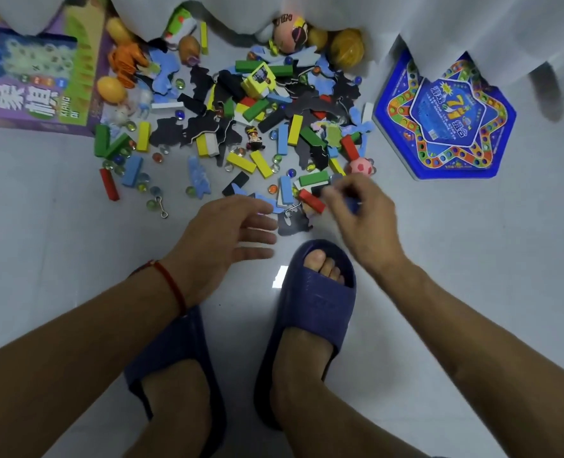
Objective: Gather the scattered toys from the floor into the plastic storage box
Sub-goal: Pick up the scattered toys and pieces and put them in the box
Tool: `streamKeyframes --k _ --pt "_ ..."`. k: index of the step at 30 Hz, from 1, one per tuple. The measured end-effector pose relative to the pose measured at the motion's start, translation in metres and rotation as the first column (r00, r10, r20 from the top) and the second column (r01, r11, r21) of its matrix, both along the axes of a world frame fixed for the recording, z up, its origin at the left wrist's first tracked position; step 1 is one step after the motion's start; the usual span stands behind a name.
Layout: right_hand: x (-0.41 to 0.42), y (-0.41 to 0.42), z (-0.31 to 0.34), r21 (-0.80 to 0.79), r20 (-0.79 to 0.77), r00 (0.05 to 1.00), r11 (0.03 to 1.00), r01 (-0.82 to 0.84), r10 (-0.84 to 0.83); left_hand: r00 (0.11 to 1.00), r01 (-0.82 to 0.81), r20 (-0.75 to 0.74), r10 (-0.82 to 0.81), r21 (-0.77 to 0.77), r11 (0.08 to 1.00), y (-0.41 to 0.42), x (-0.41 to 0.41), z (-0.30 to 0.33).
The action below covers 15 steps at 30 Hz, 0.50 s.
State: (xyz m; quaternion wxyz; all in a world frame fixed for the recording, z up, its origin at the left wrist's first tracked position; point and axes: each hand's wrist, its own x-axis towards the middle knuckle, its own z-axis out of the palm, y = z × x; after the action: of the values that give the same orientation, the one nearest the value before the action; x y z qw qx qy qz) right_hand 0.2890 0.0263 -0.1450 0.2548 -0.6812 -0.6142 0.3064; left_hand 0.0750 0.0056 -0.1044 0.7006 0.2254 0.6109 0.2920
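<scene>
Crouching over the toys heaped on the floor, you hold your left hand flat-fingered, ready to scoop. Your right hand looks curled, blurred; whether it grips the red block is unclear. No storage box shows.

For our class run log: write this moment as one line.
left hand open, hovering | right hand blurred, grip unclear | toys on floor | box unseen
</scene>
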Motion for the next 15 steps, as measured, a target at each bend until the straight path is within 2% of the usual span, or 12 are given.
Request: streamKeyframes --k 2,4,5,7,8,10,12,15 --pt "-0.043 -0.013 0.024 0.016 -0.069 0.966 0.969 -0.247 0.248 0.957 -0.010 0.282 0.064 -0.187 0.982 0.001 0.007 -0.005" --pt "-0.068 -0.018 0.030 0.016 -0.030 0.924 0.924 -0.382 0.382 0.863 -0.028 0.483 0.147 -0.244 0.969 -0.001 0.009 -0.013" --pt "-0.069 -0.015 0.027 0.029 -0.022 0.931 0.931 -0.364 0.365 0.847 -0.072 0.495 0.196 -0.257 0.964 -0.002 0.009 -0.017" --pt "-0.053 0.001 0.014 0.090 0.001 0.983 0.979 -0.182 0.183 0.869 -0.161 0.414 0.272 -0.284 0.945 -0.003 0.007 -0.024" --pt "-0.038 0.013 0.004 0.129 0.075 0.995 0.989 -0.076 0.067 0.895 -0.182 0.348 0.280 -0.288 0.940 -0.004 0.004 -0.026" --pt "-0.004 0.039 -0.014 0.108 0.308 0.949 0.994 0.035 -0.067 0.931 -0.172 0.269 0.247 -0.274 0.946 -0.004 -0.004 -0.028" --pt "0.024 0.058 -0.028 -0.039 0.522 0.853 0.998 0.045 -0.018 0.938 -0.162 0.254 0.235 -0.277 0.947 -0.004 -0.010 -0.028" --pt "0.040 0.066 -0.033 -0.116 0.655 0.746 0.992 -0.054 0.117 0.922 -0.184 0.280 0.267 -0.290 0.939 -0.004 -0.015 -0.025"
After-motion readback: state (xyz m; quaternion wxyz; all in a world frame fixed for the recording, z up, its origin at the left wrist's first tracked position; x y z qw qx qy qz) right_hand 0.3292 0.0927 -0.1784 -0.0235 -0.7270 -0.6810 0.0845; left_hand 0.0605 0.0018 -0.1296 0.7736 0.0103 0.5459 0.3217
